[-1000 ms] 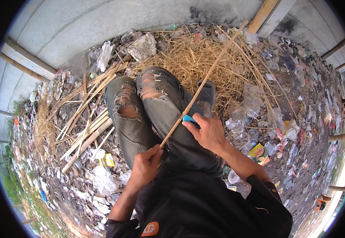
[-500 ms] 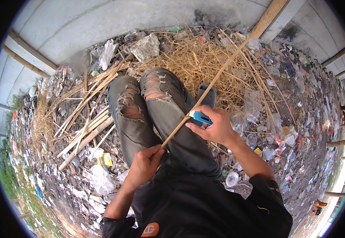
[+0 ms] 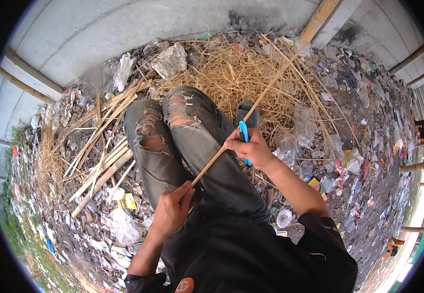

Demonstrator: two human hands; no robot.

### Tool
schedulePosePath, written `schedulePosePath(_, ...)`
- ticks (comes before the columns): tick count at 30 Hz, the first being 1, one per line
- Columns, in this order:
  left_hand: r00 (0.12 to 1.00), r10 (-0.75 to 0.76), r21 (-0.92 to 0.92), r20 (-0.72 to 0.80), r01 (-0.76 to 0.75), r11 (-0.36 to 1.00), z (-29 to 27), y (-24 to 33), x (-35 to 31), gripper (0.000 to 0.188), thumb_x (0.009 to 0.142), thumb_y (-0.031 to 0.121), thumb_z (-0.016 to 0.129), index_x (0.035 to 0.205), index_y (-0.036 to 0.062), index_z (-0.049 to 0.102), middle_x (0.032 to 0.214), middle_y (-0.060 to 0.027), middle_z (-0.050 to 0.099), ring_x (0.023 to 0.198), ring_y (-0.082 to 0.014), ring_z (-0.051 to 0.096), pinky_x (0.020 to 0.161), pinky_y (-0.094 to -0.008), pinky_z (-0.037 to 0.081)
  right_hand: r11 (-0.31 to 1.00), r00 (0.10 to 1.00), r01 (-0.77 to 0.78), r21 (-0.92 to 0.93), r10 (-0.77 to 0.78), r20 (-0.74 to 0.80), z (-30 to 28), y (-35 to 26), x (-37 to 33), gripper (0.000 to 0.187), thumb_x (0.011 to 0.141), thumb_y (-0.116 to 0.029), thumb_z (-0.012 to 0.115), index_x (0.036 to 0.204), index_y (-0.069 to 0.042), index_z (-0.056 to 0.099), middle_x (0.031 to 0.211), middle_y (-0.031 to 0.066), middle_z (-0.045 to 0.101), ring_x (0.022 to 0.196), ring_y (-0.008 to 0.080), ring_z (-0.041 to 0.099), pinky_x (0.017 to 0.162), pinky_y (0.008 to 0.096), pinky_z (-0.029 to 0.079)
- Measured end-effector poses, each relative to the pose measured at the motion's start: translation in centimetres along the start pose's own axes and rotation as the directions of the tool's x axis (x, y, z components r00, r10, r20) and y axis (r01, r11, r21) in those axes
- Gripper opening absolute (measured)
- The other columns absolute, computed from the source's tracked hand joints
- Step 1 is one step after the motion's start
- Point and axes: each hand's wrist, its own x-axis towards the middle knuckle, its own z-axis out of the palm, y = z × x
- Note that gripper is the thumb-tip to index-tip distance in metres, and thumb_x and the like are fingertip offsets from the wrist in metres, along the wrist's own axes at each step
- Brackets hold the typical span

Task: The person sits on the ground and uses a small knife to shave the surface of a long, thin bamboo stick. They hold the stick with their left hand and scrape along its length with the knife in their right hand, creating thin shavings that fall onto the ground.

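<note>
A long, thin bamboo strip (image 3: 209, 165) runs slantwise from my lap across my right thigh toward the wall. My left hand (image 3: 172, 207) is closed round its near end, close to my belly. Farther along, my right hand (image 3: 252, 148) holds a blue utility knife (image 3: 243, 133), which stands upright across the strip. The thumb and fingers of that hand also touch the strip. I cannot make out the knife's blade. Tan shavings (image 3: 231, 73) lie in a wide heap beyond my knees.
Several bamboo pieces (image 3: 103, 166) lie left of my legs. A pale rock-like lump (image 3: 169, 61) sits near the concrete wall (image 3: 138, 24). Plastic scraps (image 3: 124, 227) litter the ground. A wooden post (image 3: 321, 22) leans at the far right.
My right hand has turned the knife from lying nearly level to upright, and its fingers now touch the strip. My left hand keeps its grip. The view has shifted slightly.
</note>
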Motion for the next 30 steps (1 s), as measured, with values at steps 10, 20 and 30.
schedulePosePath(10, 0.999, 0.037, 0.045, -0.036, -0.035, 0.998, 0.4, -0.4, -0.3, 0.025, 0.101, 0.008, 0.071, 0.122, -0.0059, 0.073, 0.084, -0.0282, 0.071, 0.075, -0.0433, 0.073, 0.067, -0.0448, 0.056, 0.429, 0.828, 0.452, -0.782, -0.529, 0.188, 0.1, -2.3, -2.3, 0.031, 0.091, -0.031, 0.089, 0.109, -0.009, 0.076, 0.065, -0.0018, 0.059, 0.052, 0.0142, 0.056, 0.051, 0.0303, 0.042)
schedulePosePath(20, 0.993, 0.112, 0.222, -0.029, -0.102, 0.970, -0.4, -0.2, -0.2, 0.025, 0.102, 0.013, 0.071, 0.125, 0.0026, 0.072, 0.079, -0.0228, 0.069, 0.070, -0.0451, 0.069, 0.063, -0.0509, 0.053, -0.090, 0.730, 0.517, -0.851, -0.472, 0.494, 0.8, -2.7, -0.5, 0.028, 0.087, -0.031, 0.084, 0.083, -0.009, 0.067, 0.070, 0.0074, 0.071, 0.065, 0.0287, 0.074, 0.057, 0.0382, 0.056)
schedulePosePath(30, 0.987, 0.161, 0.389, 0.023, -0.157, 0.908, -1.2, 0.2, 0.3, 0.026, 0.098, 0.008, 0.074, 0.123, 0.0019, 0.073, 0.077, -0.0196, 0.067, 0.067, -0.0417, 0.069, 0.059, -0.0490, 0.052, 0.031, 0.833, 0.550, -0.835, 0.059, 0.551, 1.7, -6.6, 1.5, 0.031, 0.094, -0.028, 0.076, 0.077, -0.004, 0.065, 0.065, 0.0152, 0.066, 0.064, 0.0408, 0.067, 0.058, 0.0525, 0.048)
